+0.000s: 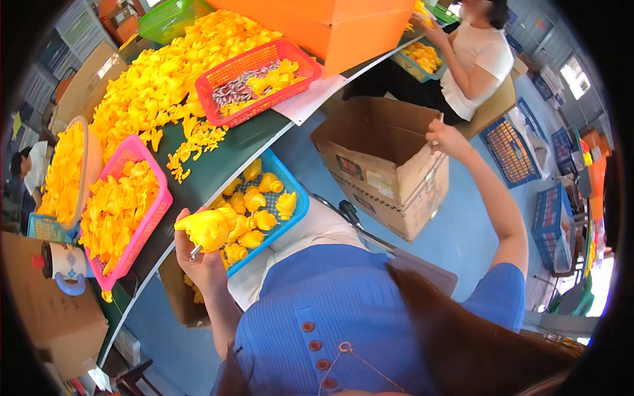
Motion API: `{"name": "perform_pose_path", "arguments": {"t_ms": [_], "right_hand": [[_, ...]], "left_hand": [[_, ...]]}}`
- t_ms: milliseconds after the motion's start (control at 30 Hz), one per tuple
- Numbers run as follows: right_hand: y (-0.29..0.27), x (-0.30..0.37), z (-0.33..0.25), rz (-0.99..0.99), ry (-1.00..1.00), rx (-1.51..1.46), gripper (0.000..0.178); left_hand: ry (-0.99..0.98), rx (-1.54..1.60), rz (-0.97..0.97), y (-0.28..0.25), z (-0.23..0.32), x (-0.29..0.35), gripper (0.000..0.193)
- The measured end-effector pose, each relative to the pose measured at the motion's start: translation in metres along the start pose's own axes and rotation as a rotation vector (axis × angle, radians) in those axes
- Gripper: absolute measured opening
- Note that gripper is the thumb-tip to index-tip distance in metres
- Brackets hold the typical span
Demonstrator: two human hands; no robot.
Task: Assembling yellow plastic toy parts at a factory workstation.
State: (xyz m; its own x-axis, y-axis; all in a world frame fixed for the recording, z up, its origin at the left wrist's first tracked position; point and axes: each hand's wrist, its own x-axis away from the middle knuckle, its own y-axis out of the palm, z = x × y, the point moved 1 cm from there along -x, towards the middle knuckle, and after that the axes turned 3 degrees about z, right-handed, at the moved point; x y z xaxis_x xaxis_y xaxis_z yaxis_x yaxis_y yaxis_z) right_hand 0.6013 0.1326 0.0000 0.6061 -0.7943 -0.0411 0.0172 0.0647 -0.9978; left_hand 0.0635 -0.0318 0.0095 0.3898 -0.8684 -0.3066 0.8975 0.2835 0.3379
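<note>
L hand (pixel 201 263): fingers closed around a yellow plastic figure (pixel 206 231), held up over the L edge of the blue basket (pixel 302 201); small metal tip (pixel 194 253) pokes out by the fingers, can't tell what it belongs to. R hand (pixel 449 140): arm out to the R, fingers curled over top rim of an open cardboard box (pixel 380 178), pinching it; box stands off the R side of the blue basket, nothing visible inside from this angle.

Blue basket sits at the person's lap, w/ approx. a dozen more yellow figures (pixel 253 199) in it. Just L, on the green counter (pixel 234 142): pink basket (pixel 165 191) full of yellow parts, tilted in view. Behind that, round tub (pixel 86 175), also full. White jug (pixel 65 261) w/ blue handle near the pink basket.

Farther up the counter: big heap of loose yellow parts (pixel 142 82), small yellow bits (pixel 198 142) nearer the edge, red basket (pixel 206 102) w/ yellow parts + red-and-white pcs, orange box (pixel 370 33) behind. Co-worker (pixel 472 66) at top R.
</note>
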Motion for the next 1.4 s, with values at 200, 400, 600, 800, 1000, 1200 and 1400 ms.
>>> {"name": "perform_pose_path", "arguments": {"t_ms": [200, 400, 600, 800, 1000, 1200, 1400], "right_hand": [[0.136, -0.023, -0.003, 0.15, -0.196, -0.033, 0.02], [0.293, -0.021, -0.012, -0.077, -0.161, -0.089, 0.012], [0.382, 0.017, -0.002, -0.257, 0.402, -0.202, 0.014], [0.284, -0.058, -0.051, -0.115, 0.421, -0.201, 0.01], [-0.041, -0.175, -0.241, 0.36, -0.157, -1.076, 0.015], [-0.109, -0.203, -0.335, 0.281, -0.556, -1.054, 0.043], [-0.093, -0.23, -0.362, 0.162, -0.496, -1.18, 0.042]], "left_hand": [[-0.049, -0.02, 0.081, -0.006, -0.005, 0.003, 0.09], [-0.084, 0.069, 0.084, -0.001, -0.007, 0.001, 0.095], [-0.069, 0.314, -0.032, -0.004, -0.015, -0.006, 0.069], [-0.141, 0.2, -0.016, 0.009, -0.015, -0.014, 0.089], [-0.087, 0.235, -0.049, 0.017, -0.019, -0.024, 0.087], [-0.071, 0.271, -0.049, 0.011, -0.016, -0.032, 0.083], [-0.016, 0.202, -0.025, -0.016, -0.02, -0.039, 0.081]]}}
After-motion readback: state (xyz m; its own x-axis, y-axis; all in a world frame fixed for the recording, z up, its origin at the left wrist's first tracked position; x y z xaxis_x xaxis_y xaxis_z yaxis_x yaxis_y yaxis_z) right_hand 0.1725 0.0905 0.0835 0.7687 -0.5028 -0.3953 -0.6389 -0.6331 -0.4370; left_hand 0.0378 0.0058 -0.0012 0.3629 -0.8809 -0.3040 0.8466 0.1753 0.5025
